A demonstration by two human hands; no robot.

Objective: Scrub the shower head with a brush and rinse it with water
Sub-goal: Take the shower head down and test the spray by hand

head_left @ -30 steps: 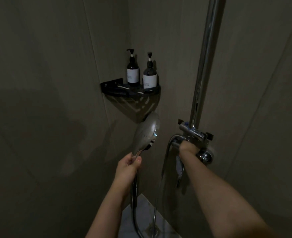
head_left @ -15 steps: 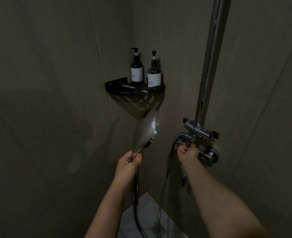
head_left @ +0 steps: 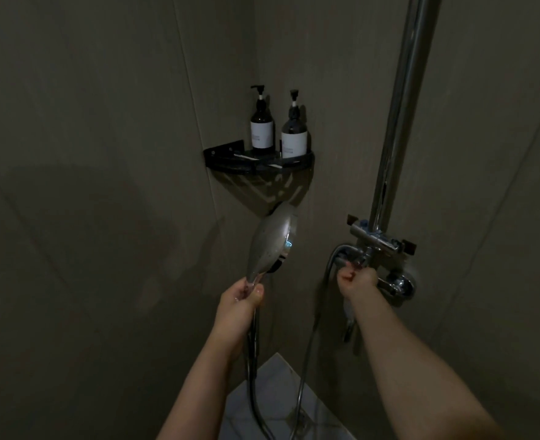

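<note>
At the centre of the frame the left hand has its grip closed around the handle of the shower head, which stands upright with its wet back toward the camera and its face turned to the corner. Its hose hangs down toward the floor at the bottom of the frame. Right of centre, the right hand is curled tight on a control of the tap at the foot of the chrome pipe. A second ago that hand sat higher, right against the tap body; it has since dropped a little and its knuckles have turned, which reads as the control being worked. No water shows at the shower head, so the rinse looks about to begin or just ended; I cannot tell which. No brush is in view. In the upper middle, two pump bottles stand on a black corner shelf.
</note>
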